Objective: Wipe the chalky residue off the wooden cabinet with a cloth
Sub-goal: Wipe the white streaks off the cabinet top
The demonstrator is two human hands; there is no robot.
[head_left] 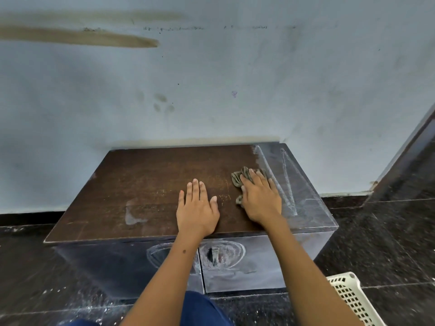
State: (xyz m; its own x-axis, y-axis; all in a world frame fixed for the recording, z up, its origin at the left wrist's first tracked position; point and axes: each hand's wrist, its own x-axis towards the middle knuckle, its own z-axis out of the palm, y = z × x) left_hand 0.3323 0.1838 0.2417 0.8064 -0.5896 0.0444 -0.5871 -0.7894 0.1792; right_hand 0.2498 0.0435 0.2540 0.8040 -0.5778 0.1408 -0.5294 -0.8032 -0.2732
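A low dark-brown wooden cabinet (141,180) stands against the wall. Most of its top is bare brown wood. White chalky residue (296,184) with drawn lines covers the right strip of the top, and chalk circles mark the front doors (226,255). My right hand (260,196) lies flat with straight fingers on a crumpled grey-brown cloth (240,178), pressing it onto the top at the edge of the chalky strip. My left hand (196,208) rests flat and empty on the wood beside it, fingers spread. A pale smudge (133,212) shows on the left part of the top.
A stained pale-blue wall (211,78) rises right behind the cabinet. Dark speckled floor tiles (376,243) surround it, dusted with white specks. A cream plastic basket (350,295) sits on the floor at the lower right. My blue-clad knee (200,309) is at the bottom edge.
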